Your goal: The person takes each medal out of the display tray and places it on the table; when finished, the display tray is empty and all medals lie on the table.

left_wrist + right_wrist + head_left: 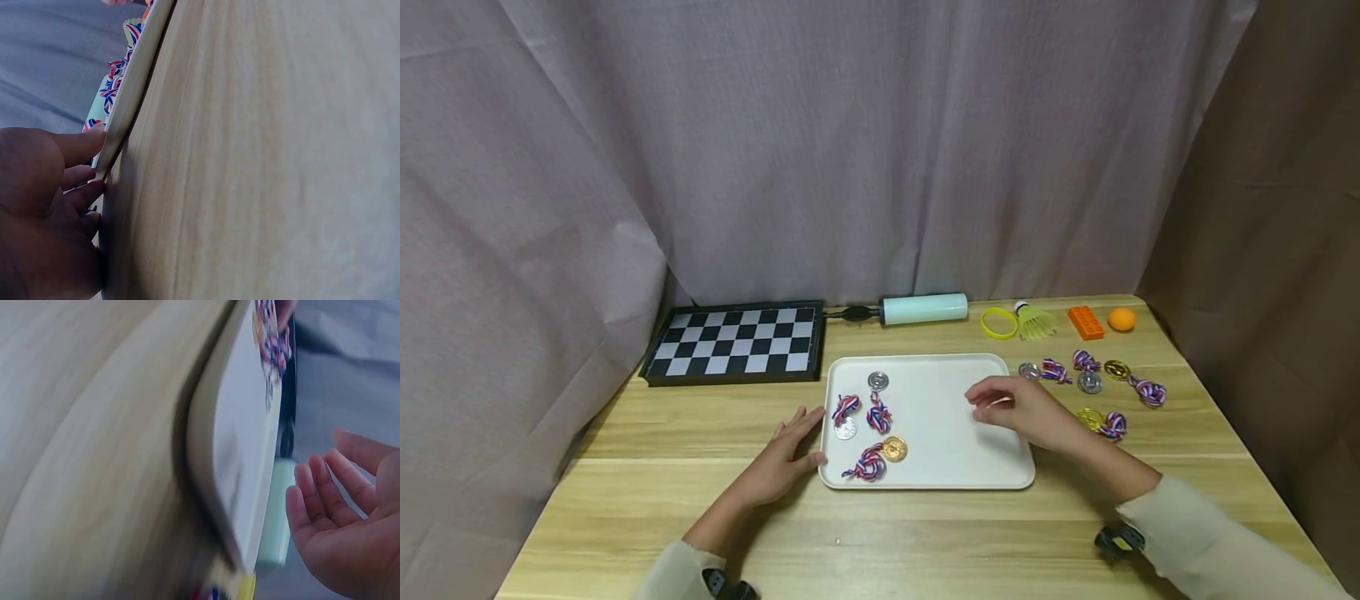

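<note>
A white rectangular tray (955,450) lies on the table with three medals at its left side. Two are silver medals (846,428), one is a gold medal (894,448), each with a bundled red, white and blue ribbon (867,464). My left hand (778,462) touches the tray's left rim, fingers extended and thumb (84,145) against the edge. Over the tray's right part hovers my right hand (1026,410), its fingers loosely bent with nothing between them. Right of the tray lie several more medals, among them a silver medal (1089,382) and a gold medal (1117,369).
A black-and-white checkered board (733,342) lies at the back left. Along the back stand a pale green hand pump (925,309), a yellow ring (998,335), a shuttlecock (1034,322), an orange brick (1086,322) and an orange ball (1122,319). Grey curtain (850,150) hangs behind.
</note>
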A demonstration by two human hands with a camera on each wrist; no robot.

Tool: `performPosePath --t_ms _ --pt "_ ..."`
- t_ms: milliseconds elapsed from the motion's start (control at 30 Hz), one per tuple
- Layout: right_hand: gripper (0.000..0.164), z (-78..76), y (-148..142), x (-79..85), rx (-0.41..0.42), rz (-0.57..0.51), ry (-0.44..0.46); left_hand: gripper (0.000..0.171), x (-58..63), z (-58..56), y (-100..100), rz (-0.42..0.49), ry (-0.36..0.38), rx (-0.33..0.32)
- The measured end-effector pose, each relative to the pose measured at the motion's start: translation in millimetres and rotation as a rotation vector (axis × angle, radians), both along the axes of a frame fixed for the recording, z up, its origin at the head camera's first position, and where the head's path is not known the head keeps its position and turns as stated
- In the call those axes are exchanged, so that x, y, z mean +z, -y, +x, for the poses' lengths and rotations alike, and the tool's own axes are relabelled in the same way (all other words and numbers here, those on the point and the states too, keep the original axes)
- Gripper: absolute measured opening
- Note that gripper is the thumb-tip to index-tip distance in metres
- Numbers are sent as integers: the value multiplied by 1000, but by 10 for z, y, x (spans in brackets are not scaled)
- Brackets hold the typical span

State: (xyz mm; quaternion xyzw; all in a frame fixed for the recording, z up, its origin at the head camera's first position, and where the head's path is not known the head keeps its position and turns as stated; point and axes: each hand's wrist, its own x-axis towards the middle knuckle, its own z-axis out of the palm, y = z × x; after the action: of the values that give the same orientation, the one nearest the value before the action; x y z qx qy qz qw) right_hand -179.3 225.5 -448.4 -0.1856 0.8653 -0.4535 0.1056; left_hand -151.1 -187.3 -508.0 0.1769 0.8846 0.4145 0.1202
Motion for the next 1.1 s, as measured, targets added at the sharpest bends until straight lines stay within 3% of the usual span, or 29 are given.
performPosePath --t_ms 200,367,667,867,1100 --pt "26 -3 423 -143 144 -61 63 71 -9 3 11 0 -1 -2" --pt "28 -9 707 -251 181 -31 106 71 -19 2 11 10 -14 -4" --pt "33 -31 963 -361 251 49 -26 71 -45 -10 25 10 -15 -11" --pt "39 -58 1023 -380 287 99 -56 71 -26 -1 28 13 -12 -9" --pt "32 -44 1044 -393 271 127 -67 71 -14 -1 17 9 -9 -9"
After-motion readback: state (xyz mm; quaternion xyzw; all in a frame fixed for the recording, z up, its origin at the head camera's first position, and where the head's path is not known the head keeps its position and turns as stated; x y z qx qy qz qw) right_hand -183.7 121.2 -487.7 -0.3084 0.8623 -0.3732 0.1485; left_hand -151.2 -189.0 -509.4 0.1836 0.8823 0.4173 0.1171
